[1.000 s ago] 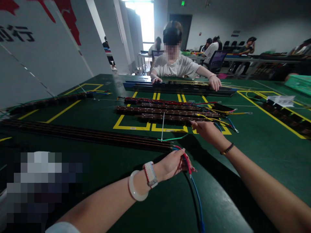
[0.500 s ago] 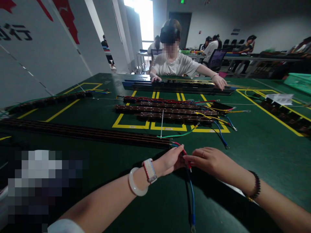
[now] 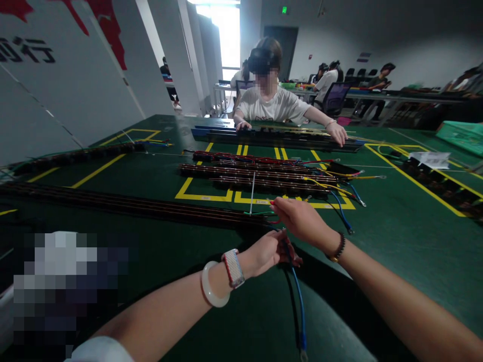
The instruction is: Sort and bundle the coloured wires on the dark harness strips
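My left hand [image 3: 269, 253] is closed around a blue wire [image 3: 299, 306] that runs down towards the table's near edge. Just beyond it, my right hand [image 3: 300, 218] pinches a red wire [image 3: 272, 221] at the end of a long dark strip assembly [image 3: 132, 206] lying across the green table [image 3: 396, 226]. A green wire [image 3: 258, 213] and a white cable tie [image 3: 252, 193] sit at that same strip end, right beside my right fingers.
More wired strips [image 3: 264, 173] lie in a yellow-marked box at mid-table. A co-worker [image 3: 273, 103] across the table rests both hands on another long strip [image 3: 279, 137]. Further strips lie at left [image 3: 75, 157] and right [image 3: 445, 183]. White paper [image 3: 433, 158] lies at right.
My right hand came back from the mid-table strips to my left hand, took the red wire and carried it up to the strip's end. My left hand kept the blue wire.
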`<state>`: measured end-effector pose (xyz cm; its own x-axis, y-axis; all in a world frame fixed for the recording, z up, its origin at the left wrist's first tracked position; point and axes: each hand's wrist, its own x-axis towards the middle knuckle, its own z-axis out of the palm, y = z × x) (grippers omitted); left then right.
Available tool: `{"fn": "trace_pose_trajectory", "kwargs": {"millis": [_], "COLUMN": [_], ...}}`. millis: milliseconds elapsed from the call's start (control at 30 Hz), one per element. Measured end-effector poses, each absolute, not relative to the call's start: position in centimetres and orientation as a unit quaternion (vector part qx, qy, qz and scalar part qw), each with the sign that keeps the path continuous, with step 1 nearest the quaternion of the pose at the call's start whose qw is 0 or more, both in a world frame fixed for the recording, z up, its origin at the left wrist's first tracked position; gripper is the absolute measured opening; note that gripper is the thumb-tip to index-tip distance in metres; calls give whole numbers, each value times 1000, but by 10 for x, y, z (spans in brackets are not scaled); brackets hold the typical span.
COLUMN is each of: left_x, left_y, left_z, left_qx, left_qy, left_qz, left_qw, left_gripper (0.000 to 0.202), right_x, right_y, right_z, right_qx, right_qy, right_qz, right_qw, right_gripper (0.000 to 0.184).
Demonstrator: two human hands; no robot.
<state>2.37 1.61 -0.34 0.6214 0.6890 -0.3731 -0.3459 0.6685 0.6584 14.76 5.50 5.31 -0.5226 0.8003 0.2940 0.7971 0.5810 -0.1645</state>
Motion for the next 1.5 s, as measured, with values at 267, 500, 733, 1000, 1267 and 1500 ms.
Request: {"fn": "trace_pose_trajectory", "kwargs": {"millis": [267, 500, 733, 1000, 1267, 1500], "left_x": [24, 22, 20, 20, 15, -9], "left_y": [22, 20, 17, 7, 3, 21], "left_z": [-16, -10, 1, 4, 23, 28], "left_qx": [314, 301, 293, 317, 472, 579], "left_qy": [316, 313, 311, 329, 450, 490], "left_qz": [286, 290, 289, 316, 119, -7], "left_qw": [848, 853, 857, 832, 749, 652], "left_gripper": [26, 25, 24, 17, 25, 34], "right_x": [103, 121, 201, 243, 243, 244], "right_y": [71, 71, 56, 54, 60, 60], "right_z": [47, 53, 35, -15, -16, -18], "right_qx": [-443, -422, -491, -573, -564, -559], "right_qy": [-890, -887, -746, -610, -580, -606], "right_qz": [-42, 89, 202, 280, 384, 384], "right_qw": [97, 165, 402, 471, 445, 417], "right_gripper": [27, 30, 37, 31, 37, 38]}}
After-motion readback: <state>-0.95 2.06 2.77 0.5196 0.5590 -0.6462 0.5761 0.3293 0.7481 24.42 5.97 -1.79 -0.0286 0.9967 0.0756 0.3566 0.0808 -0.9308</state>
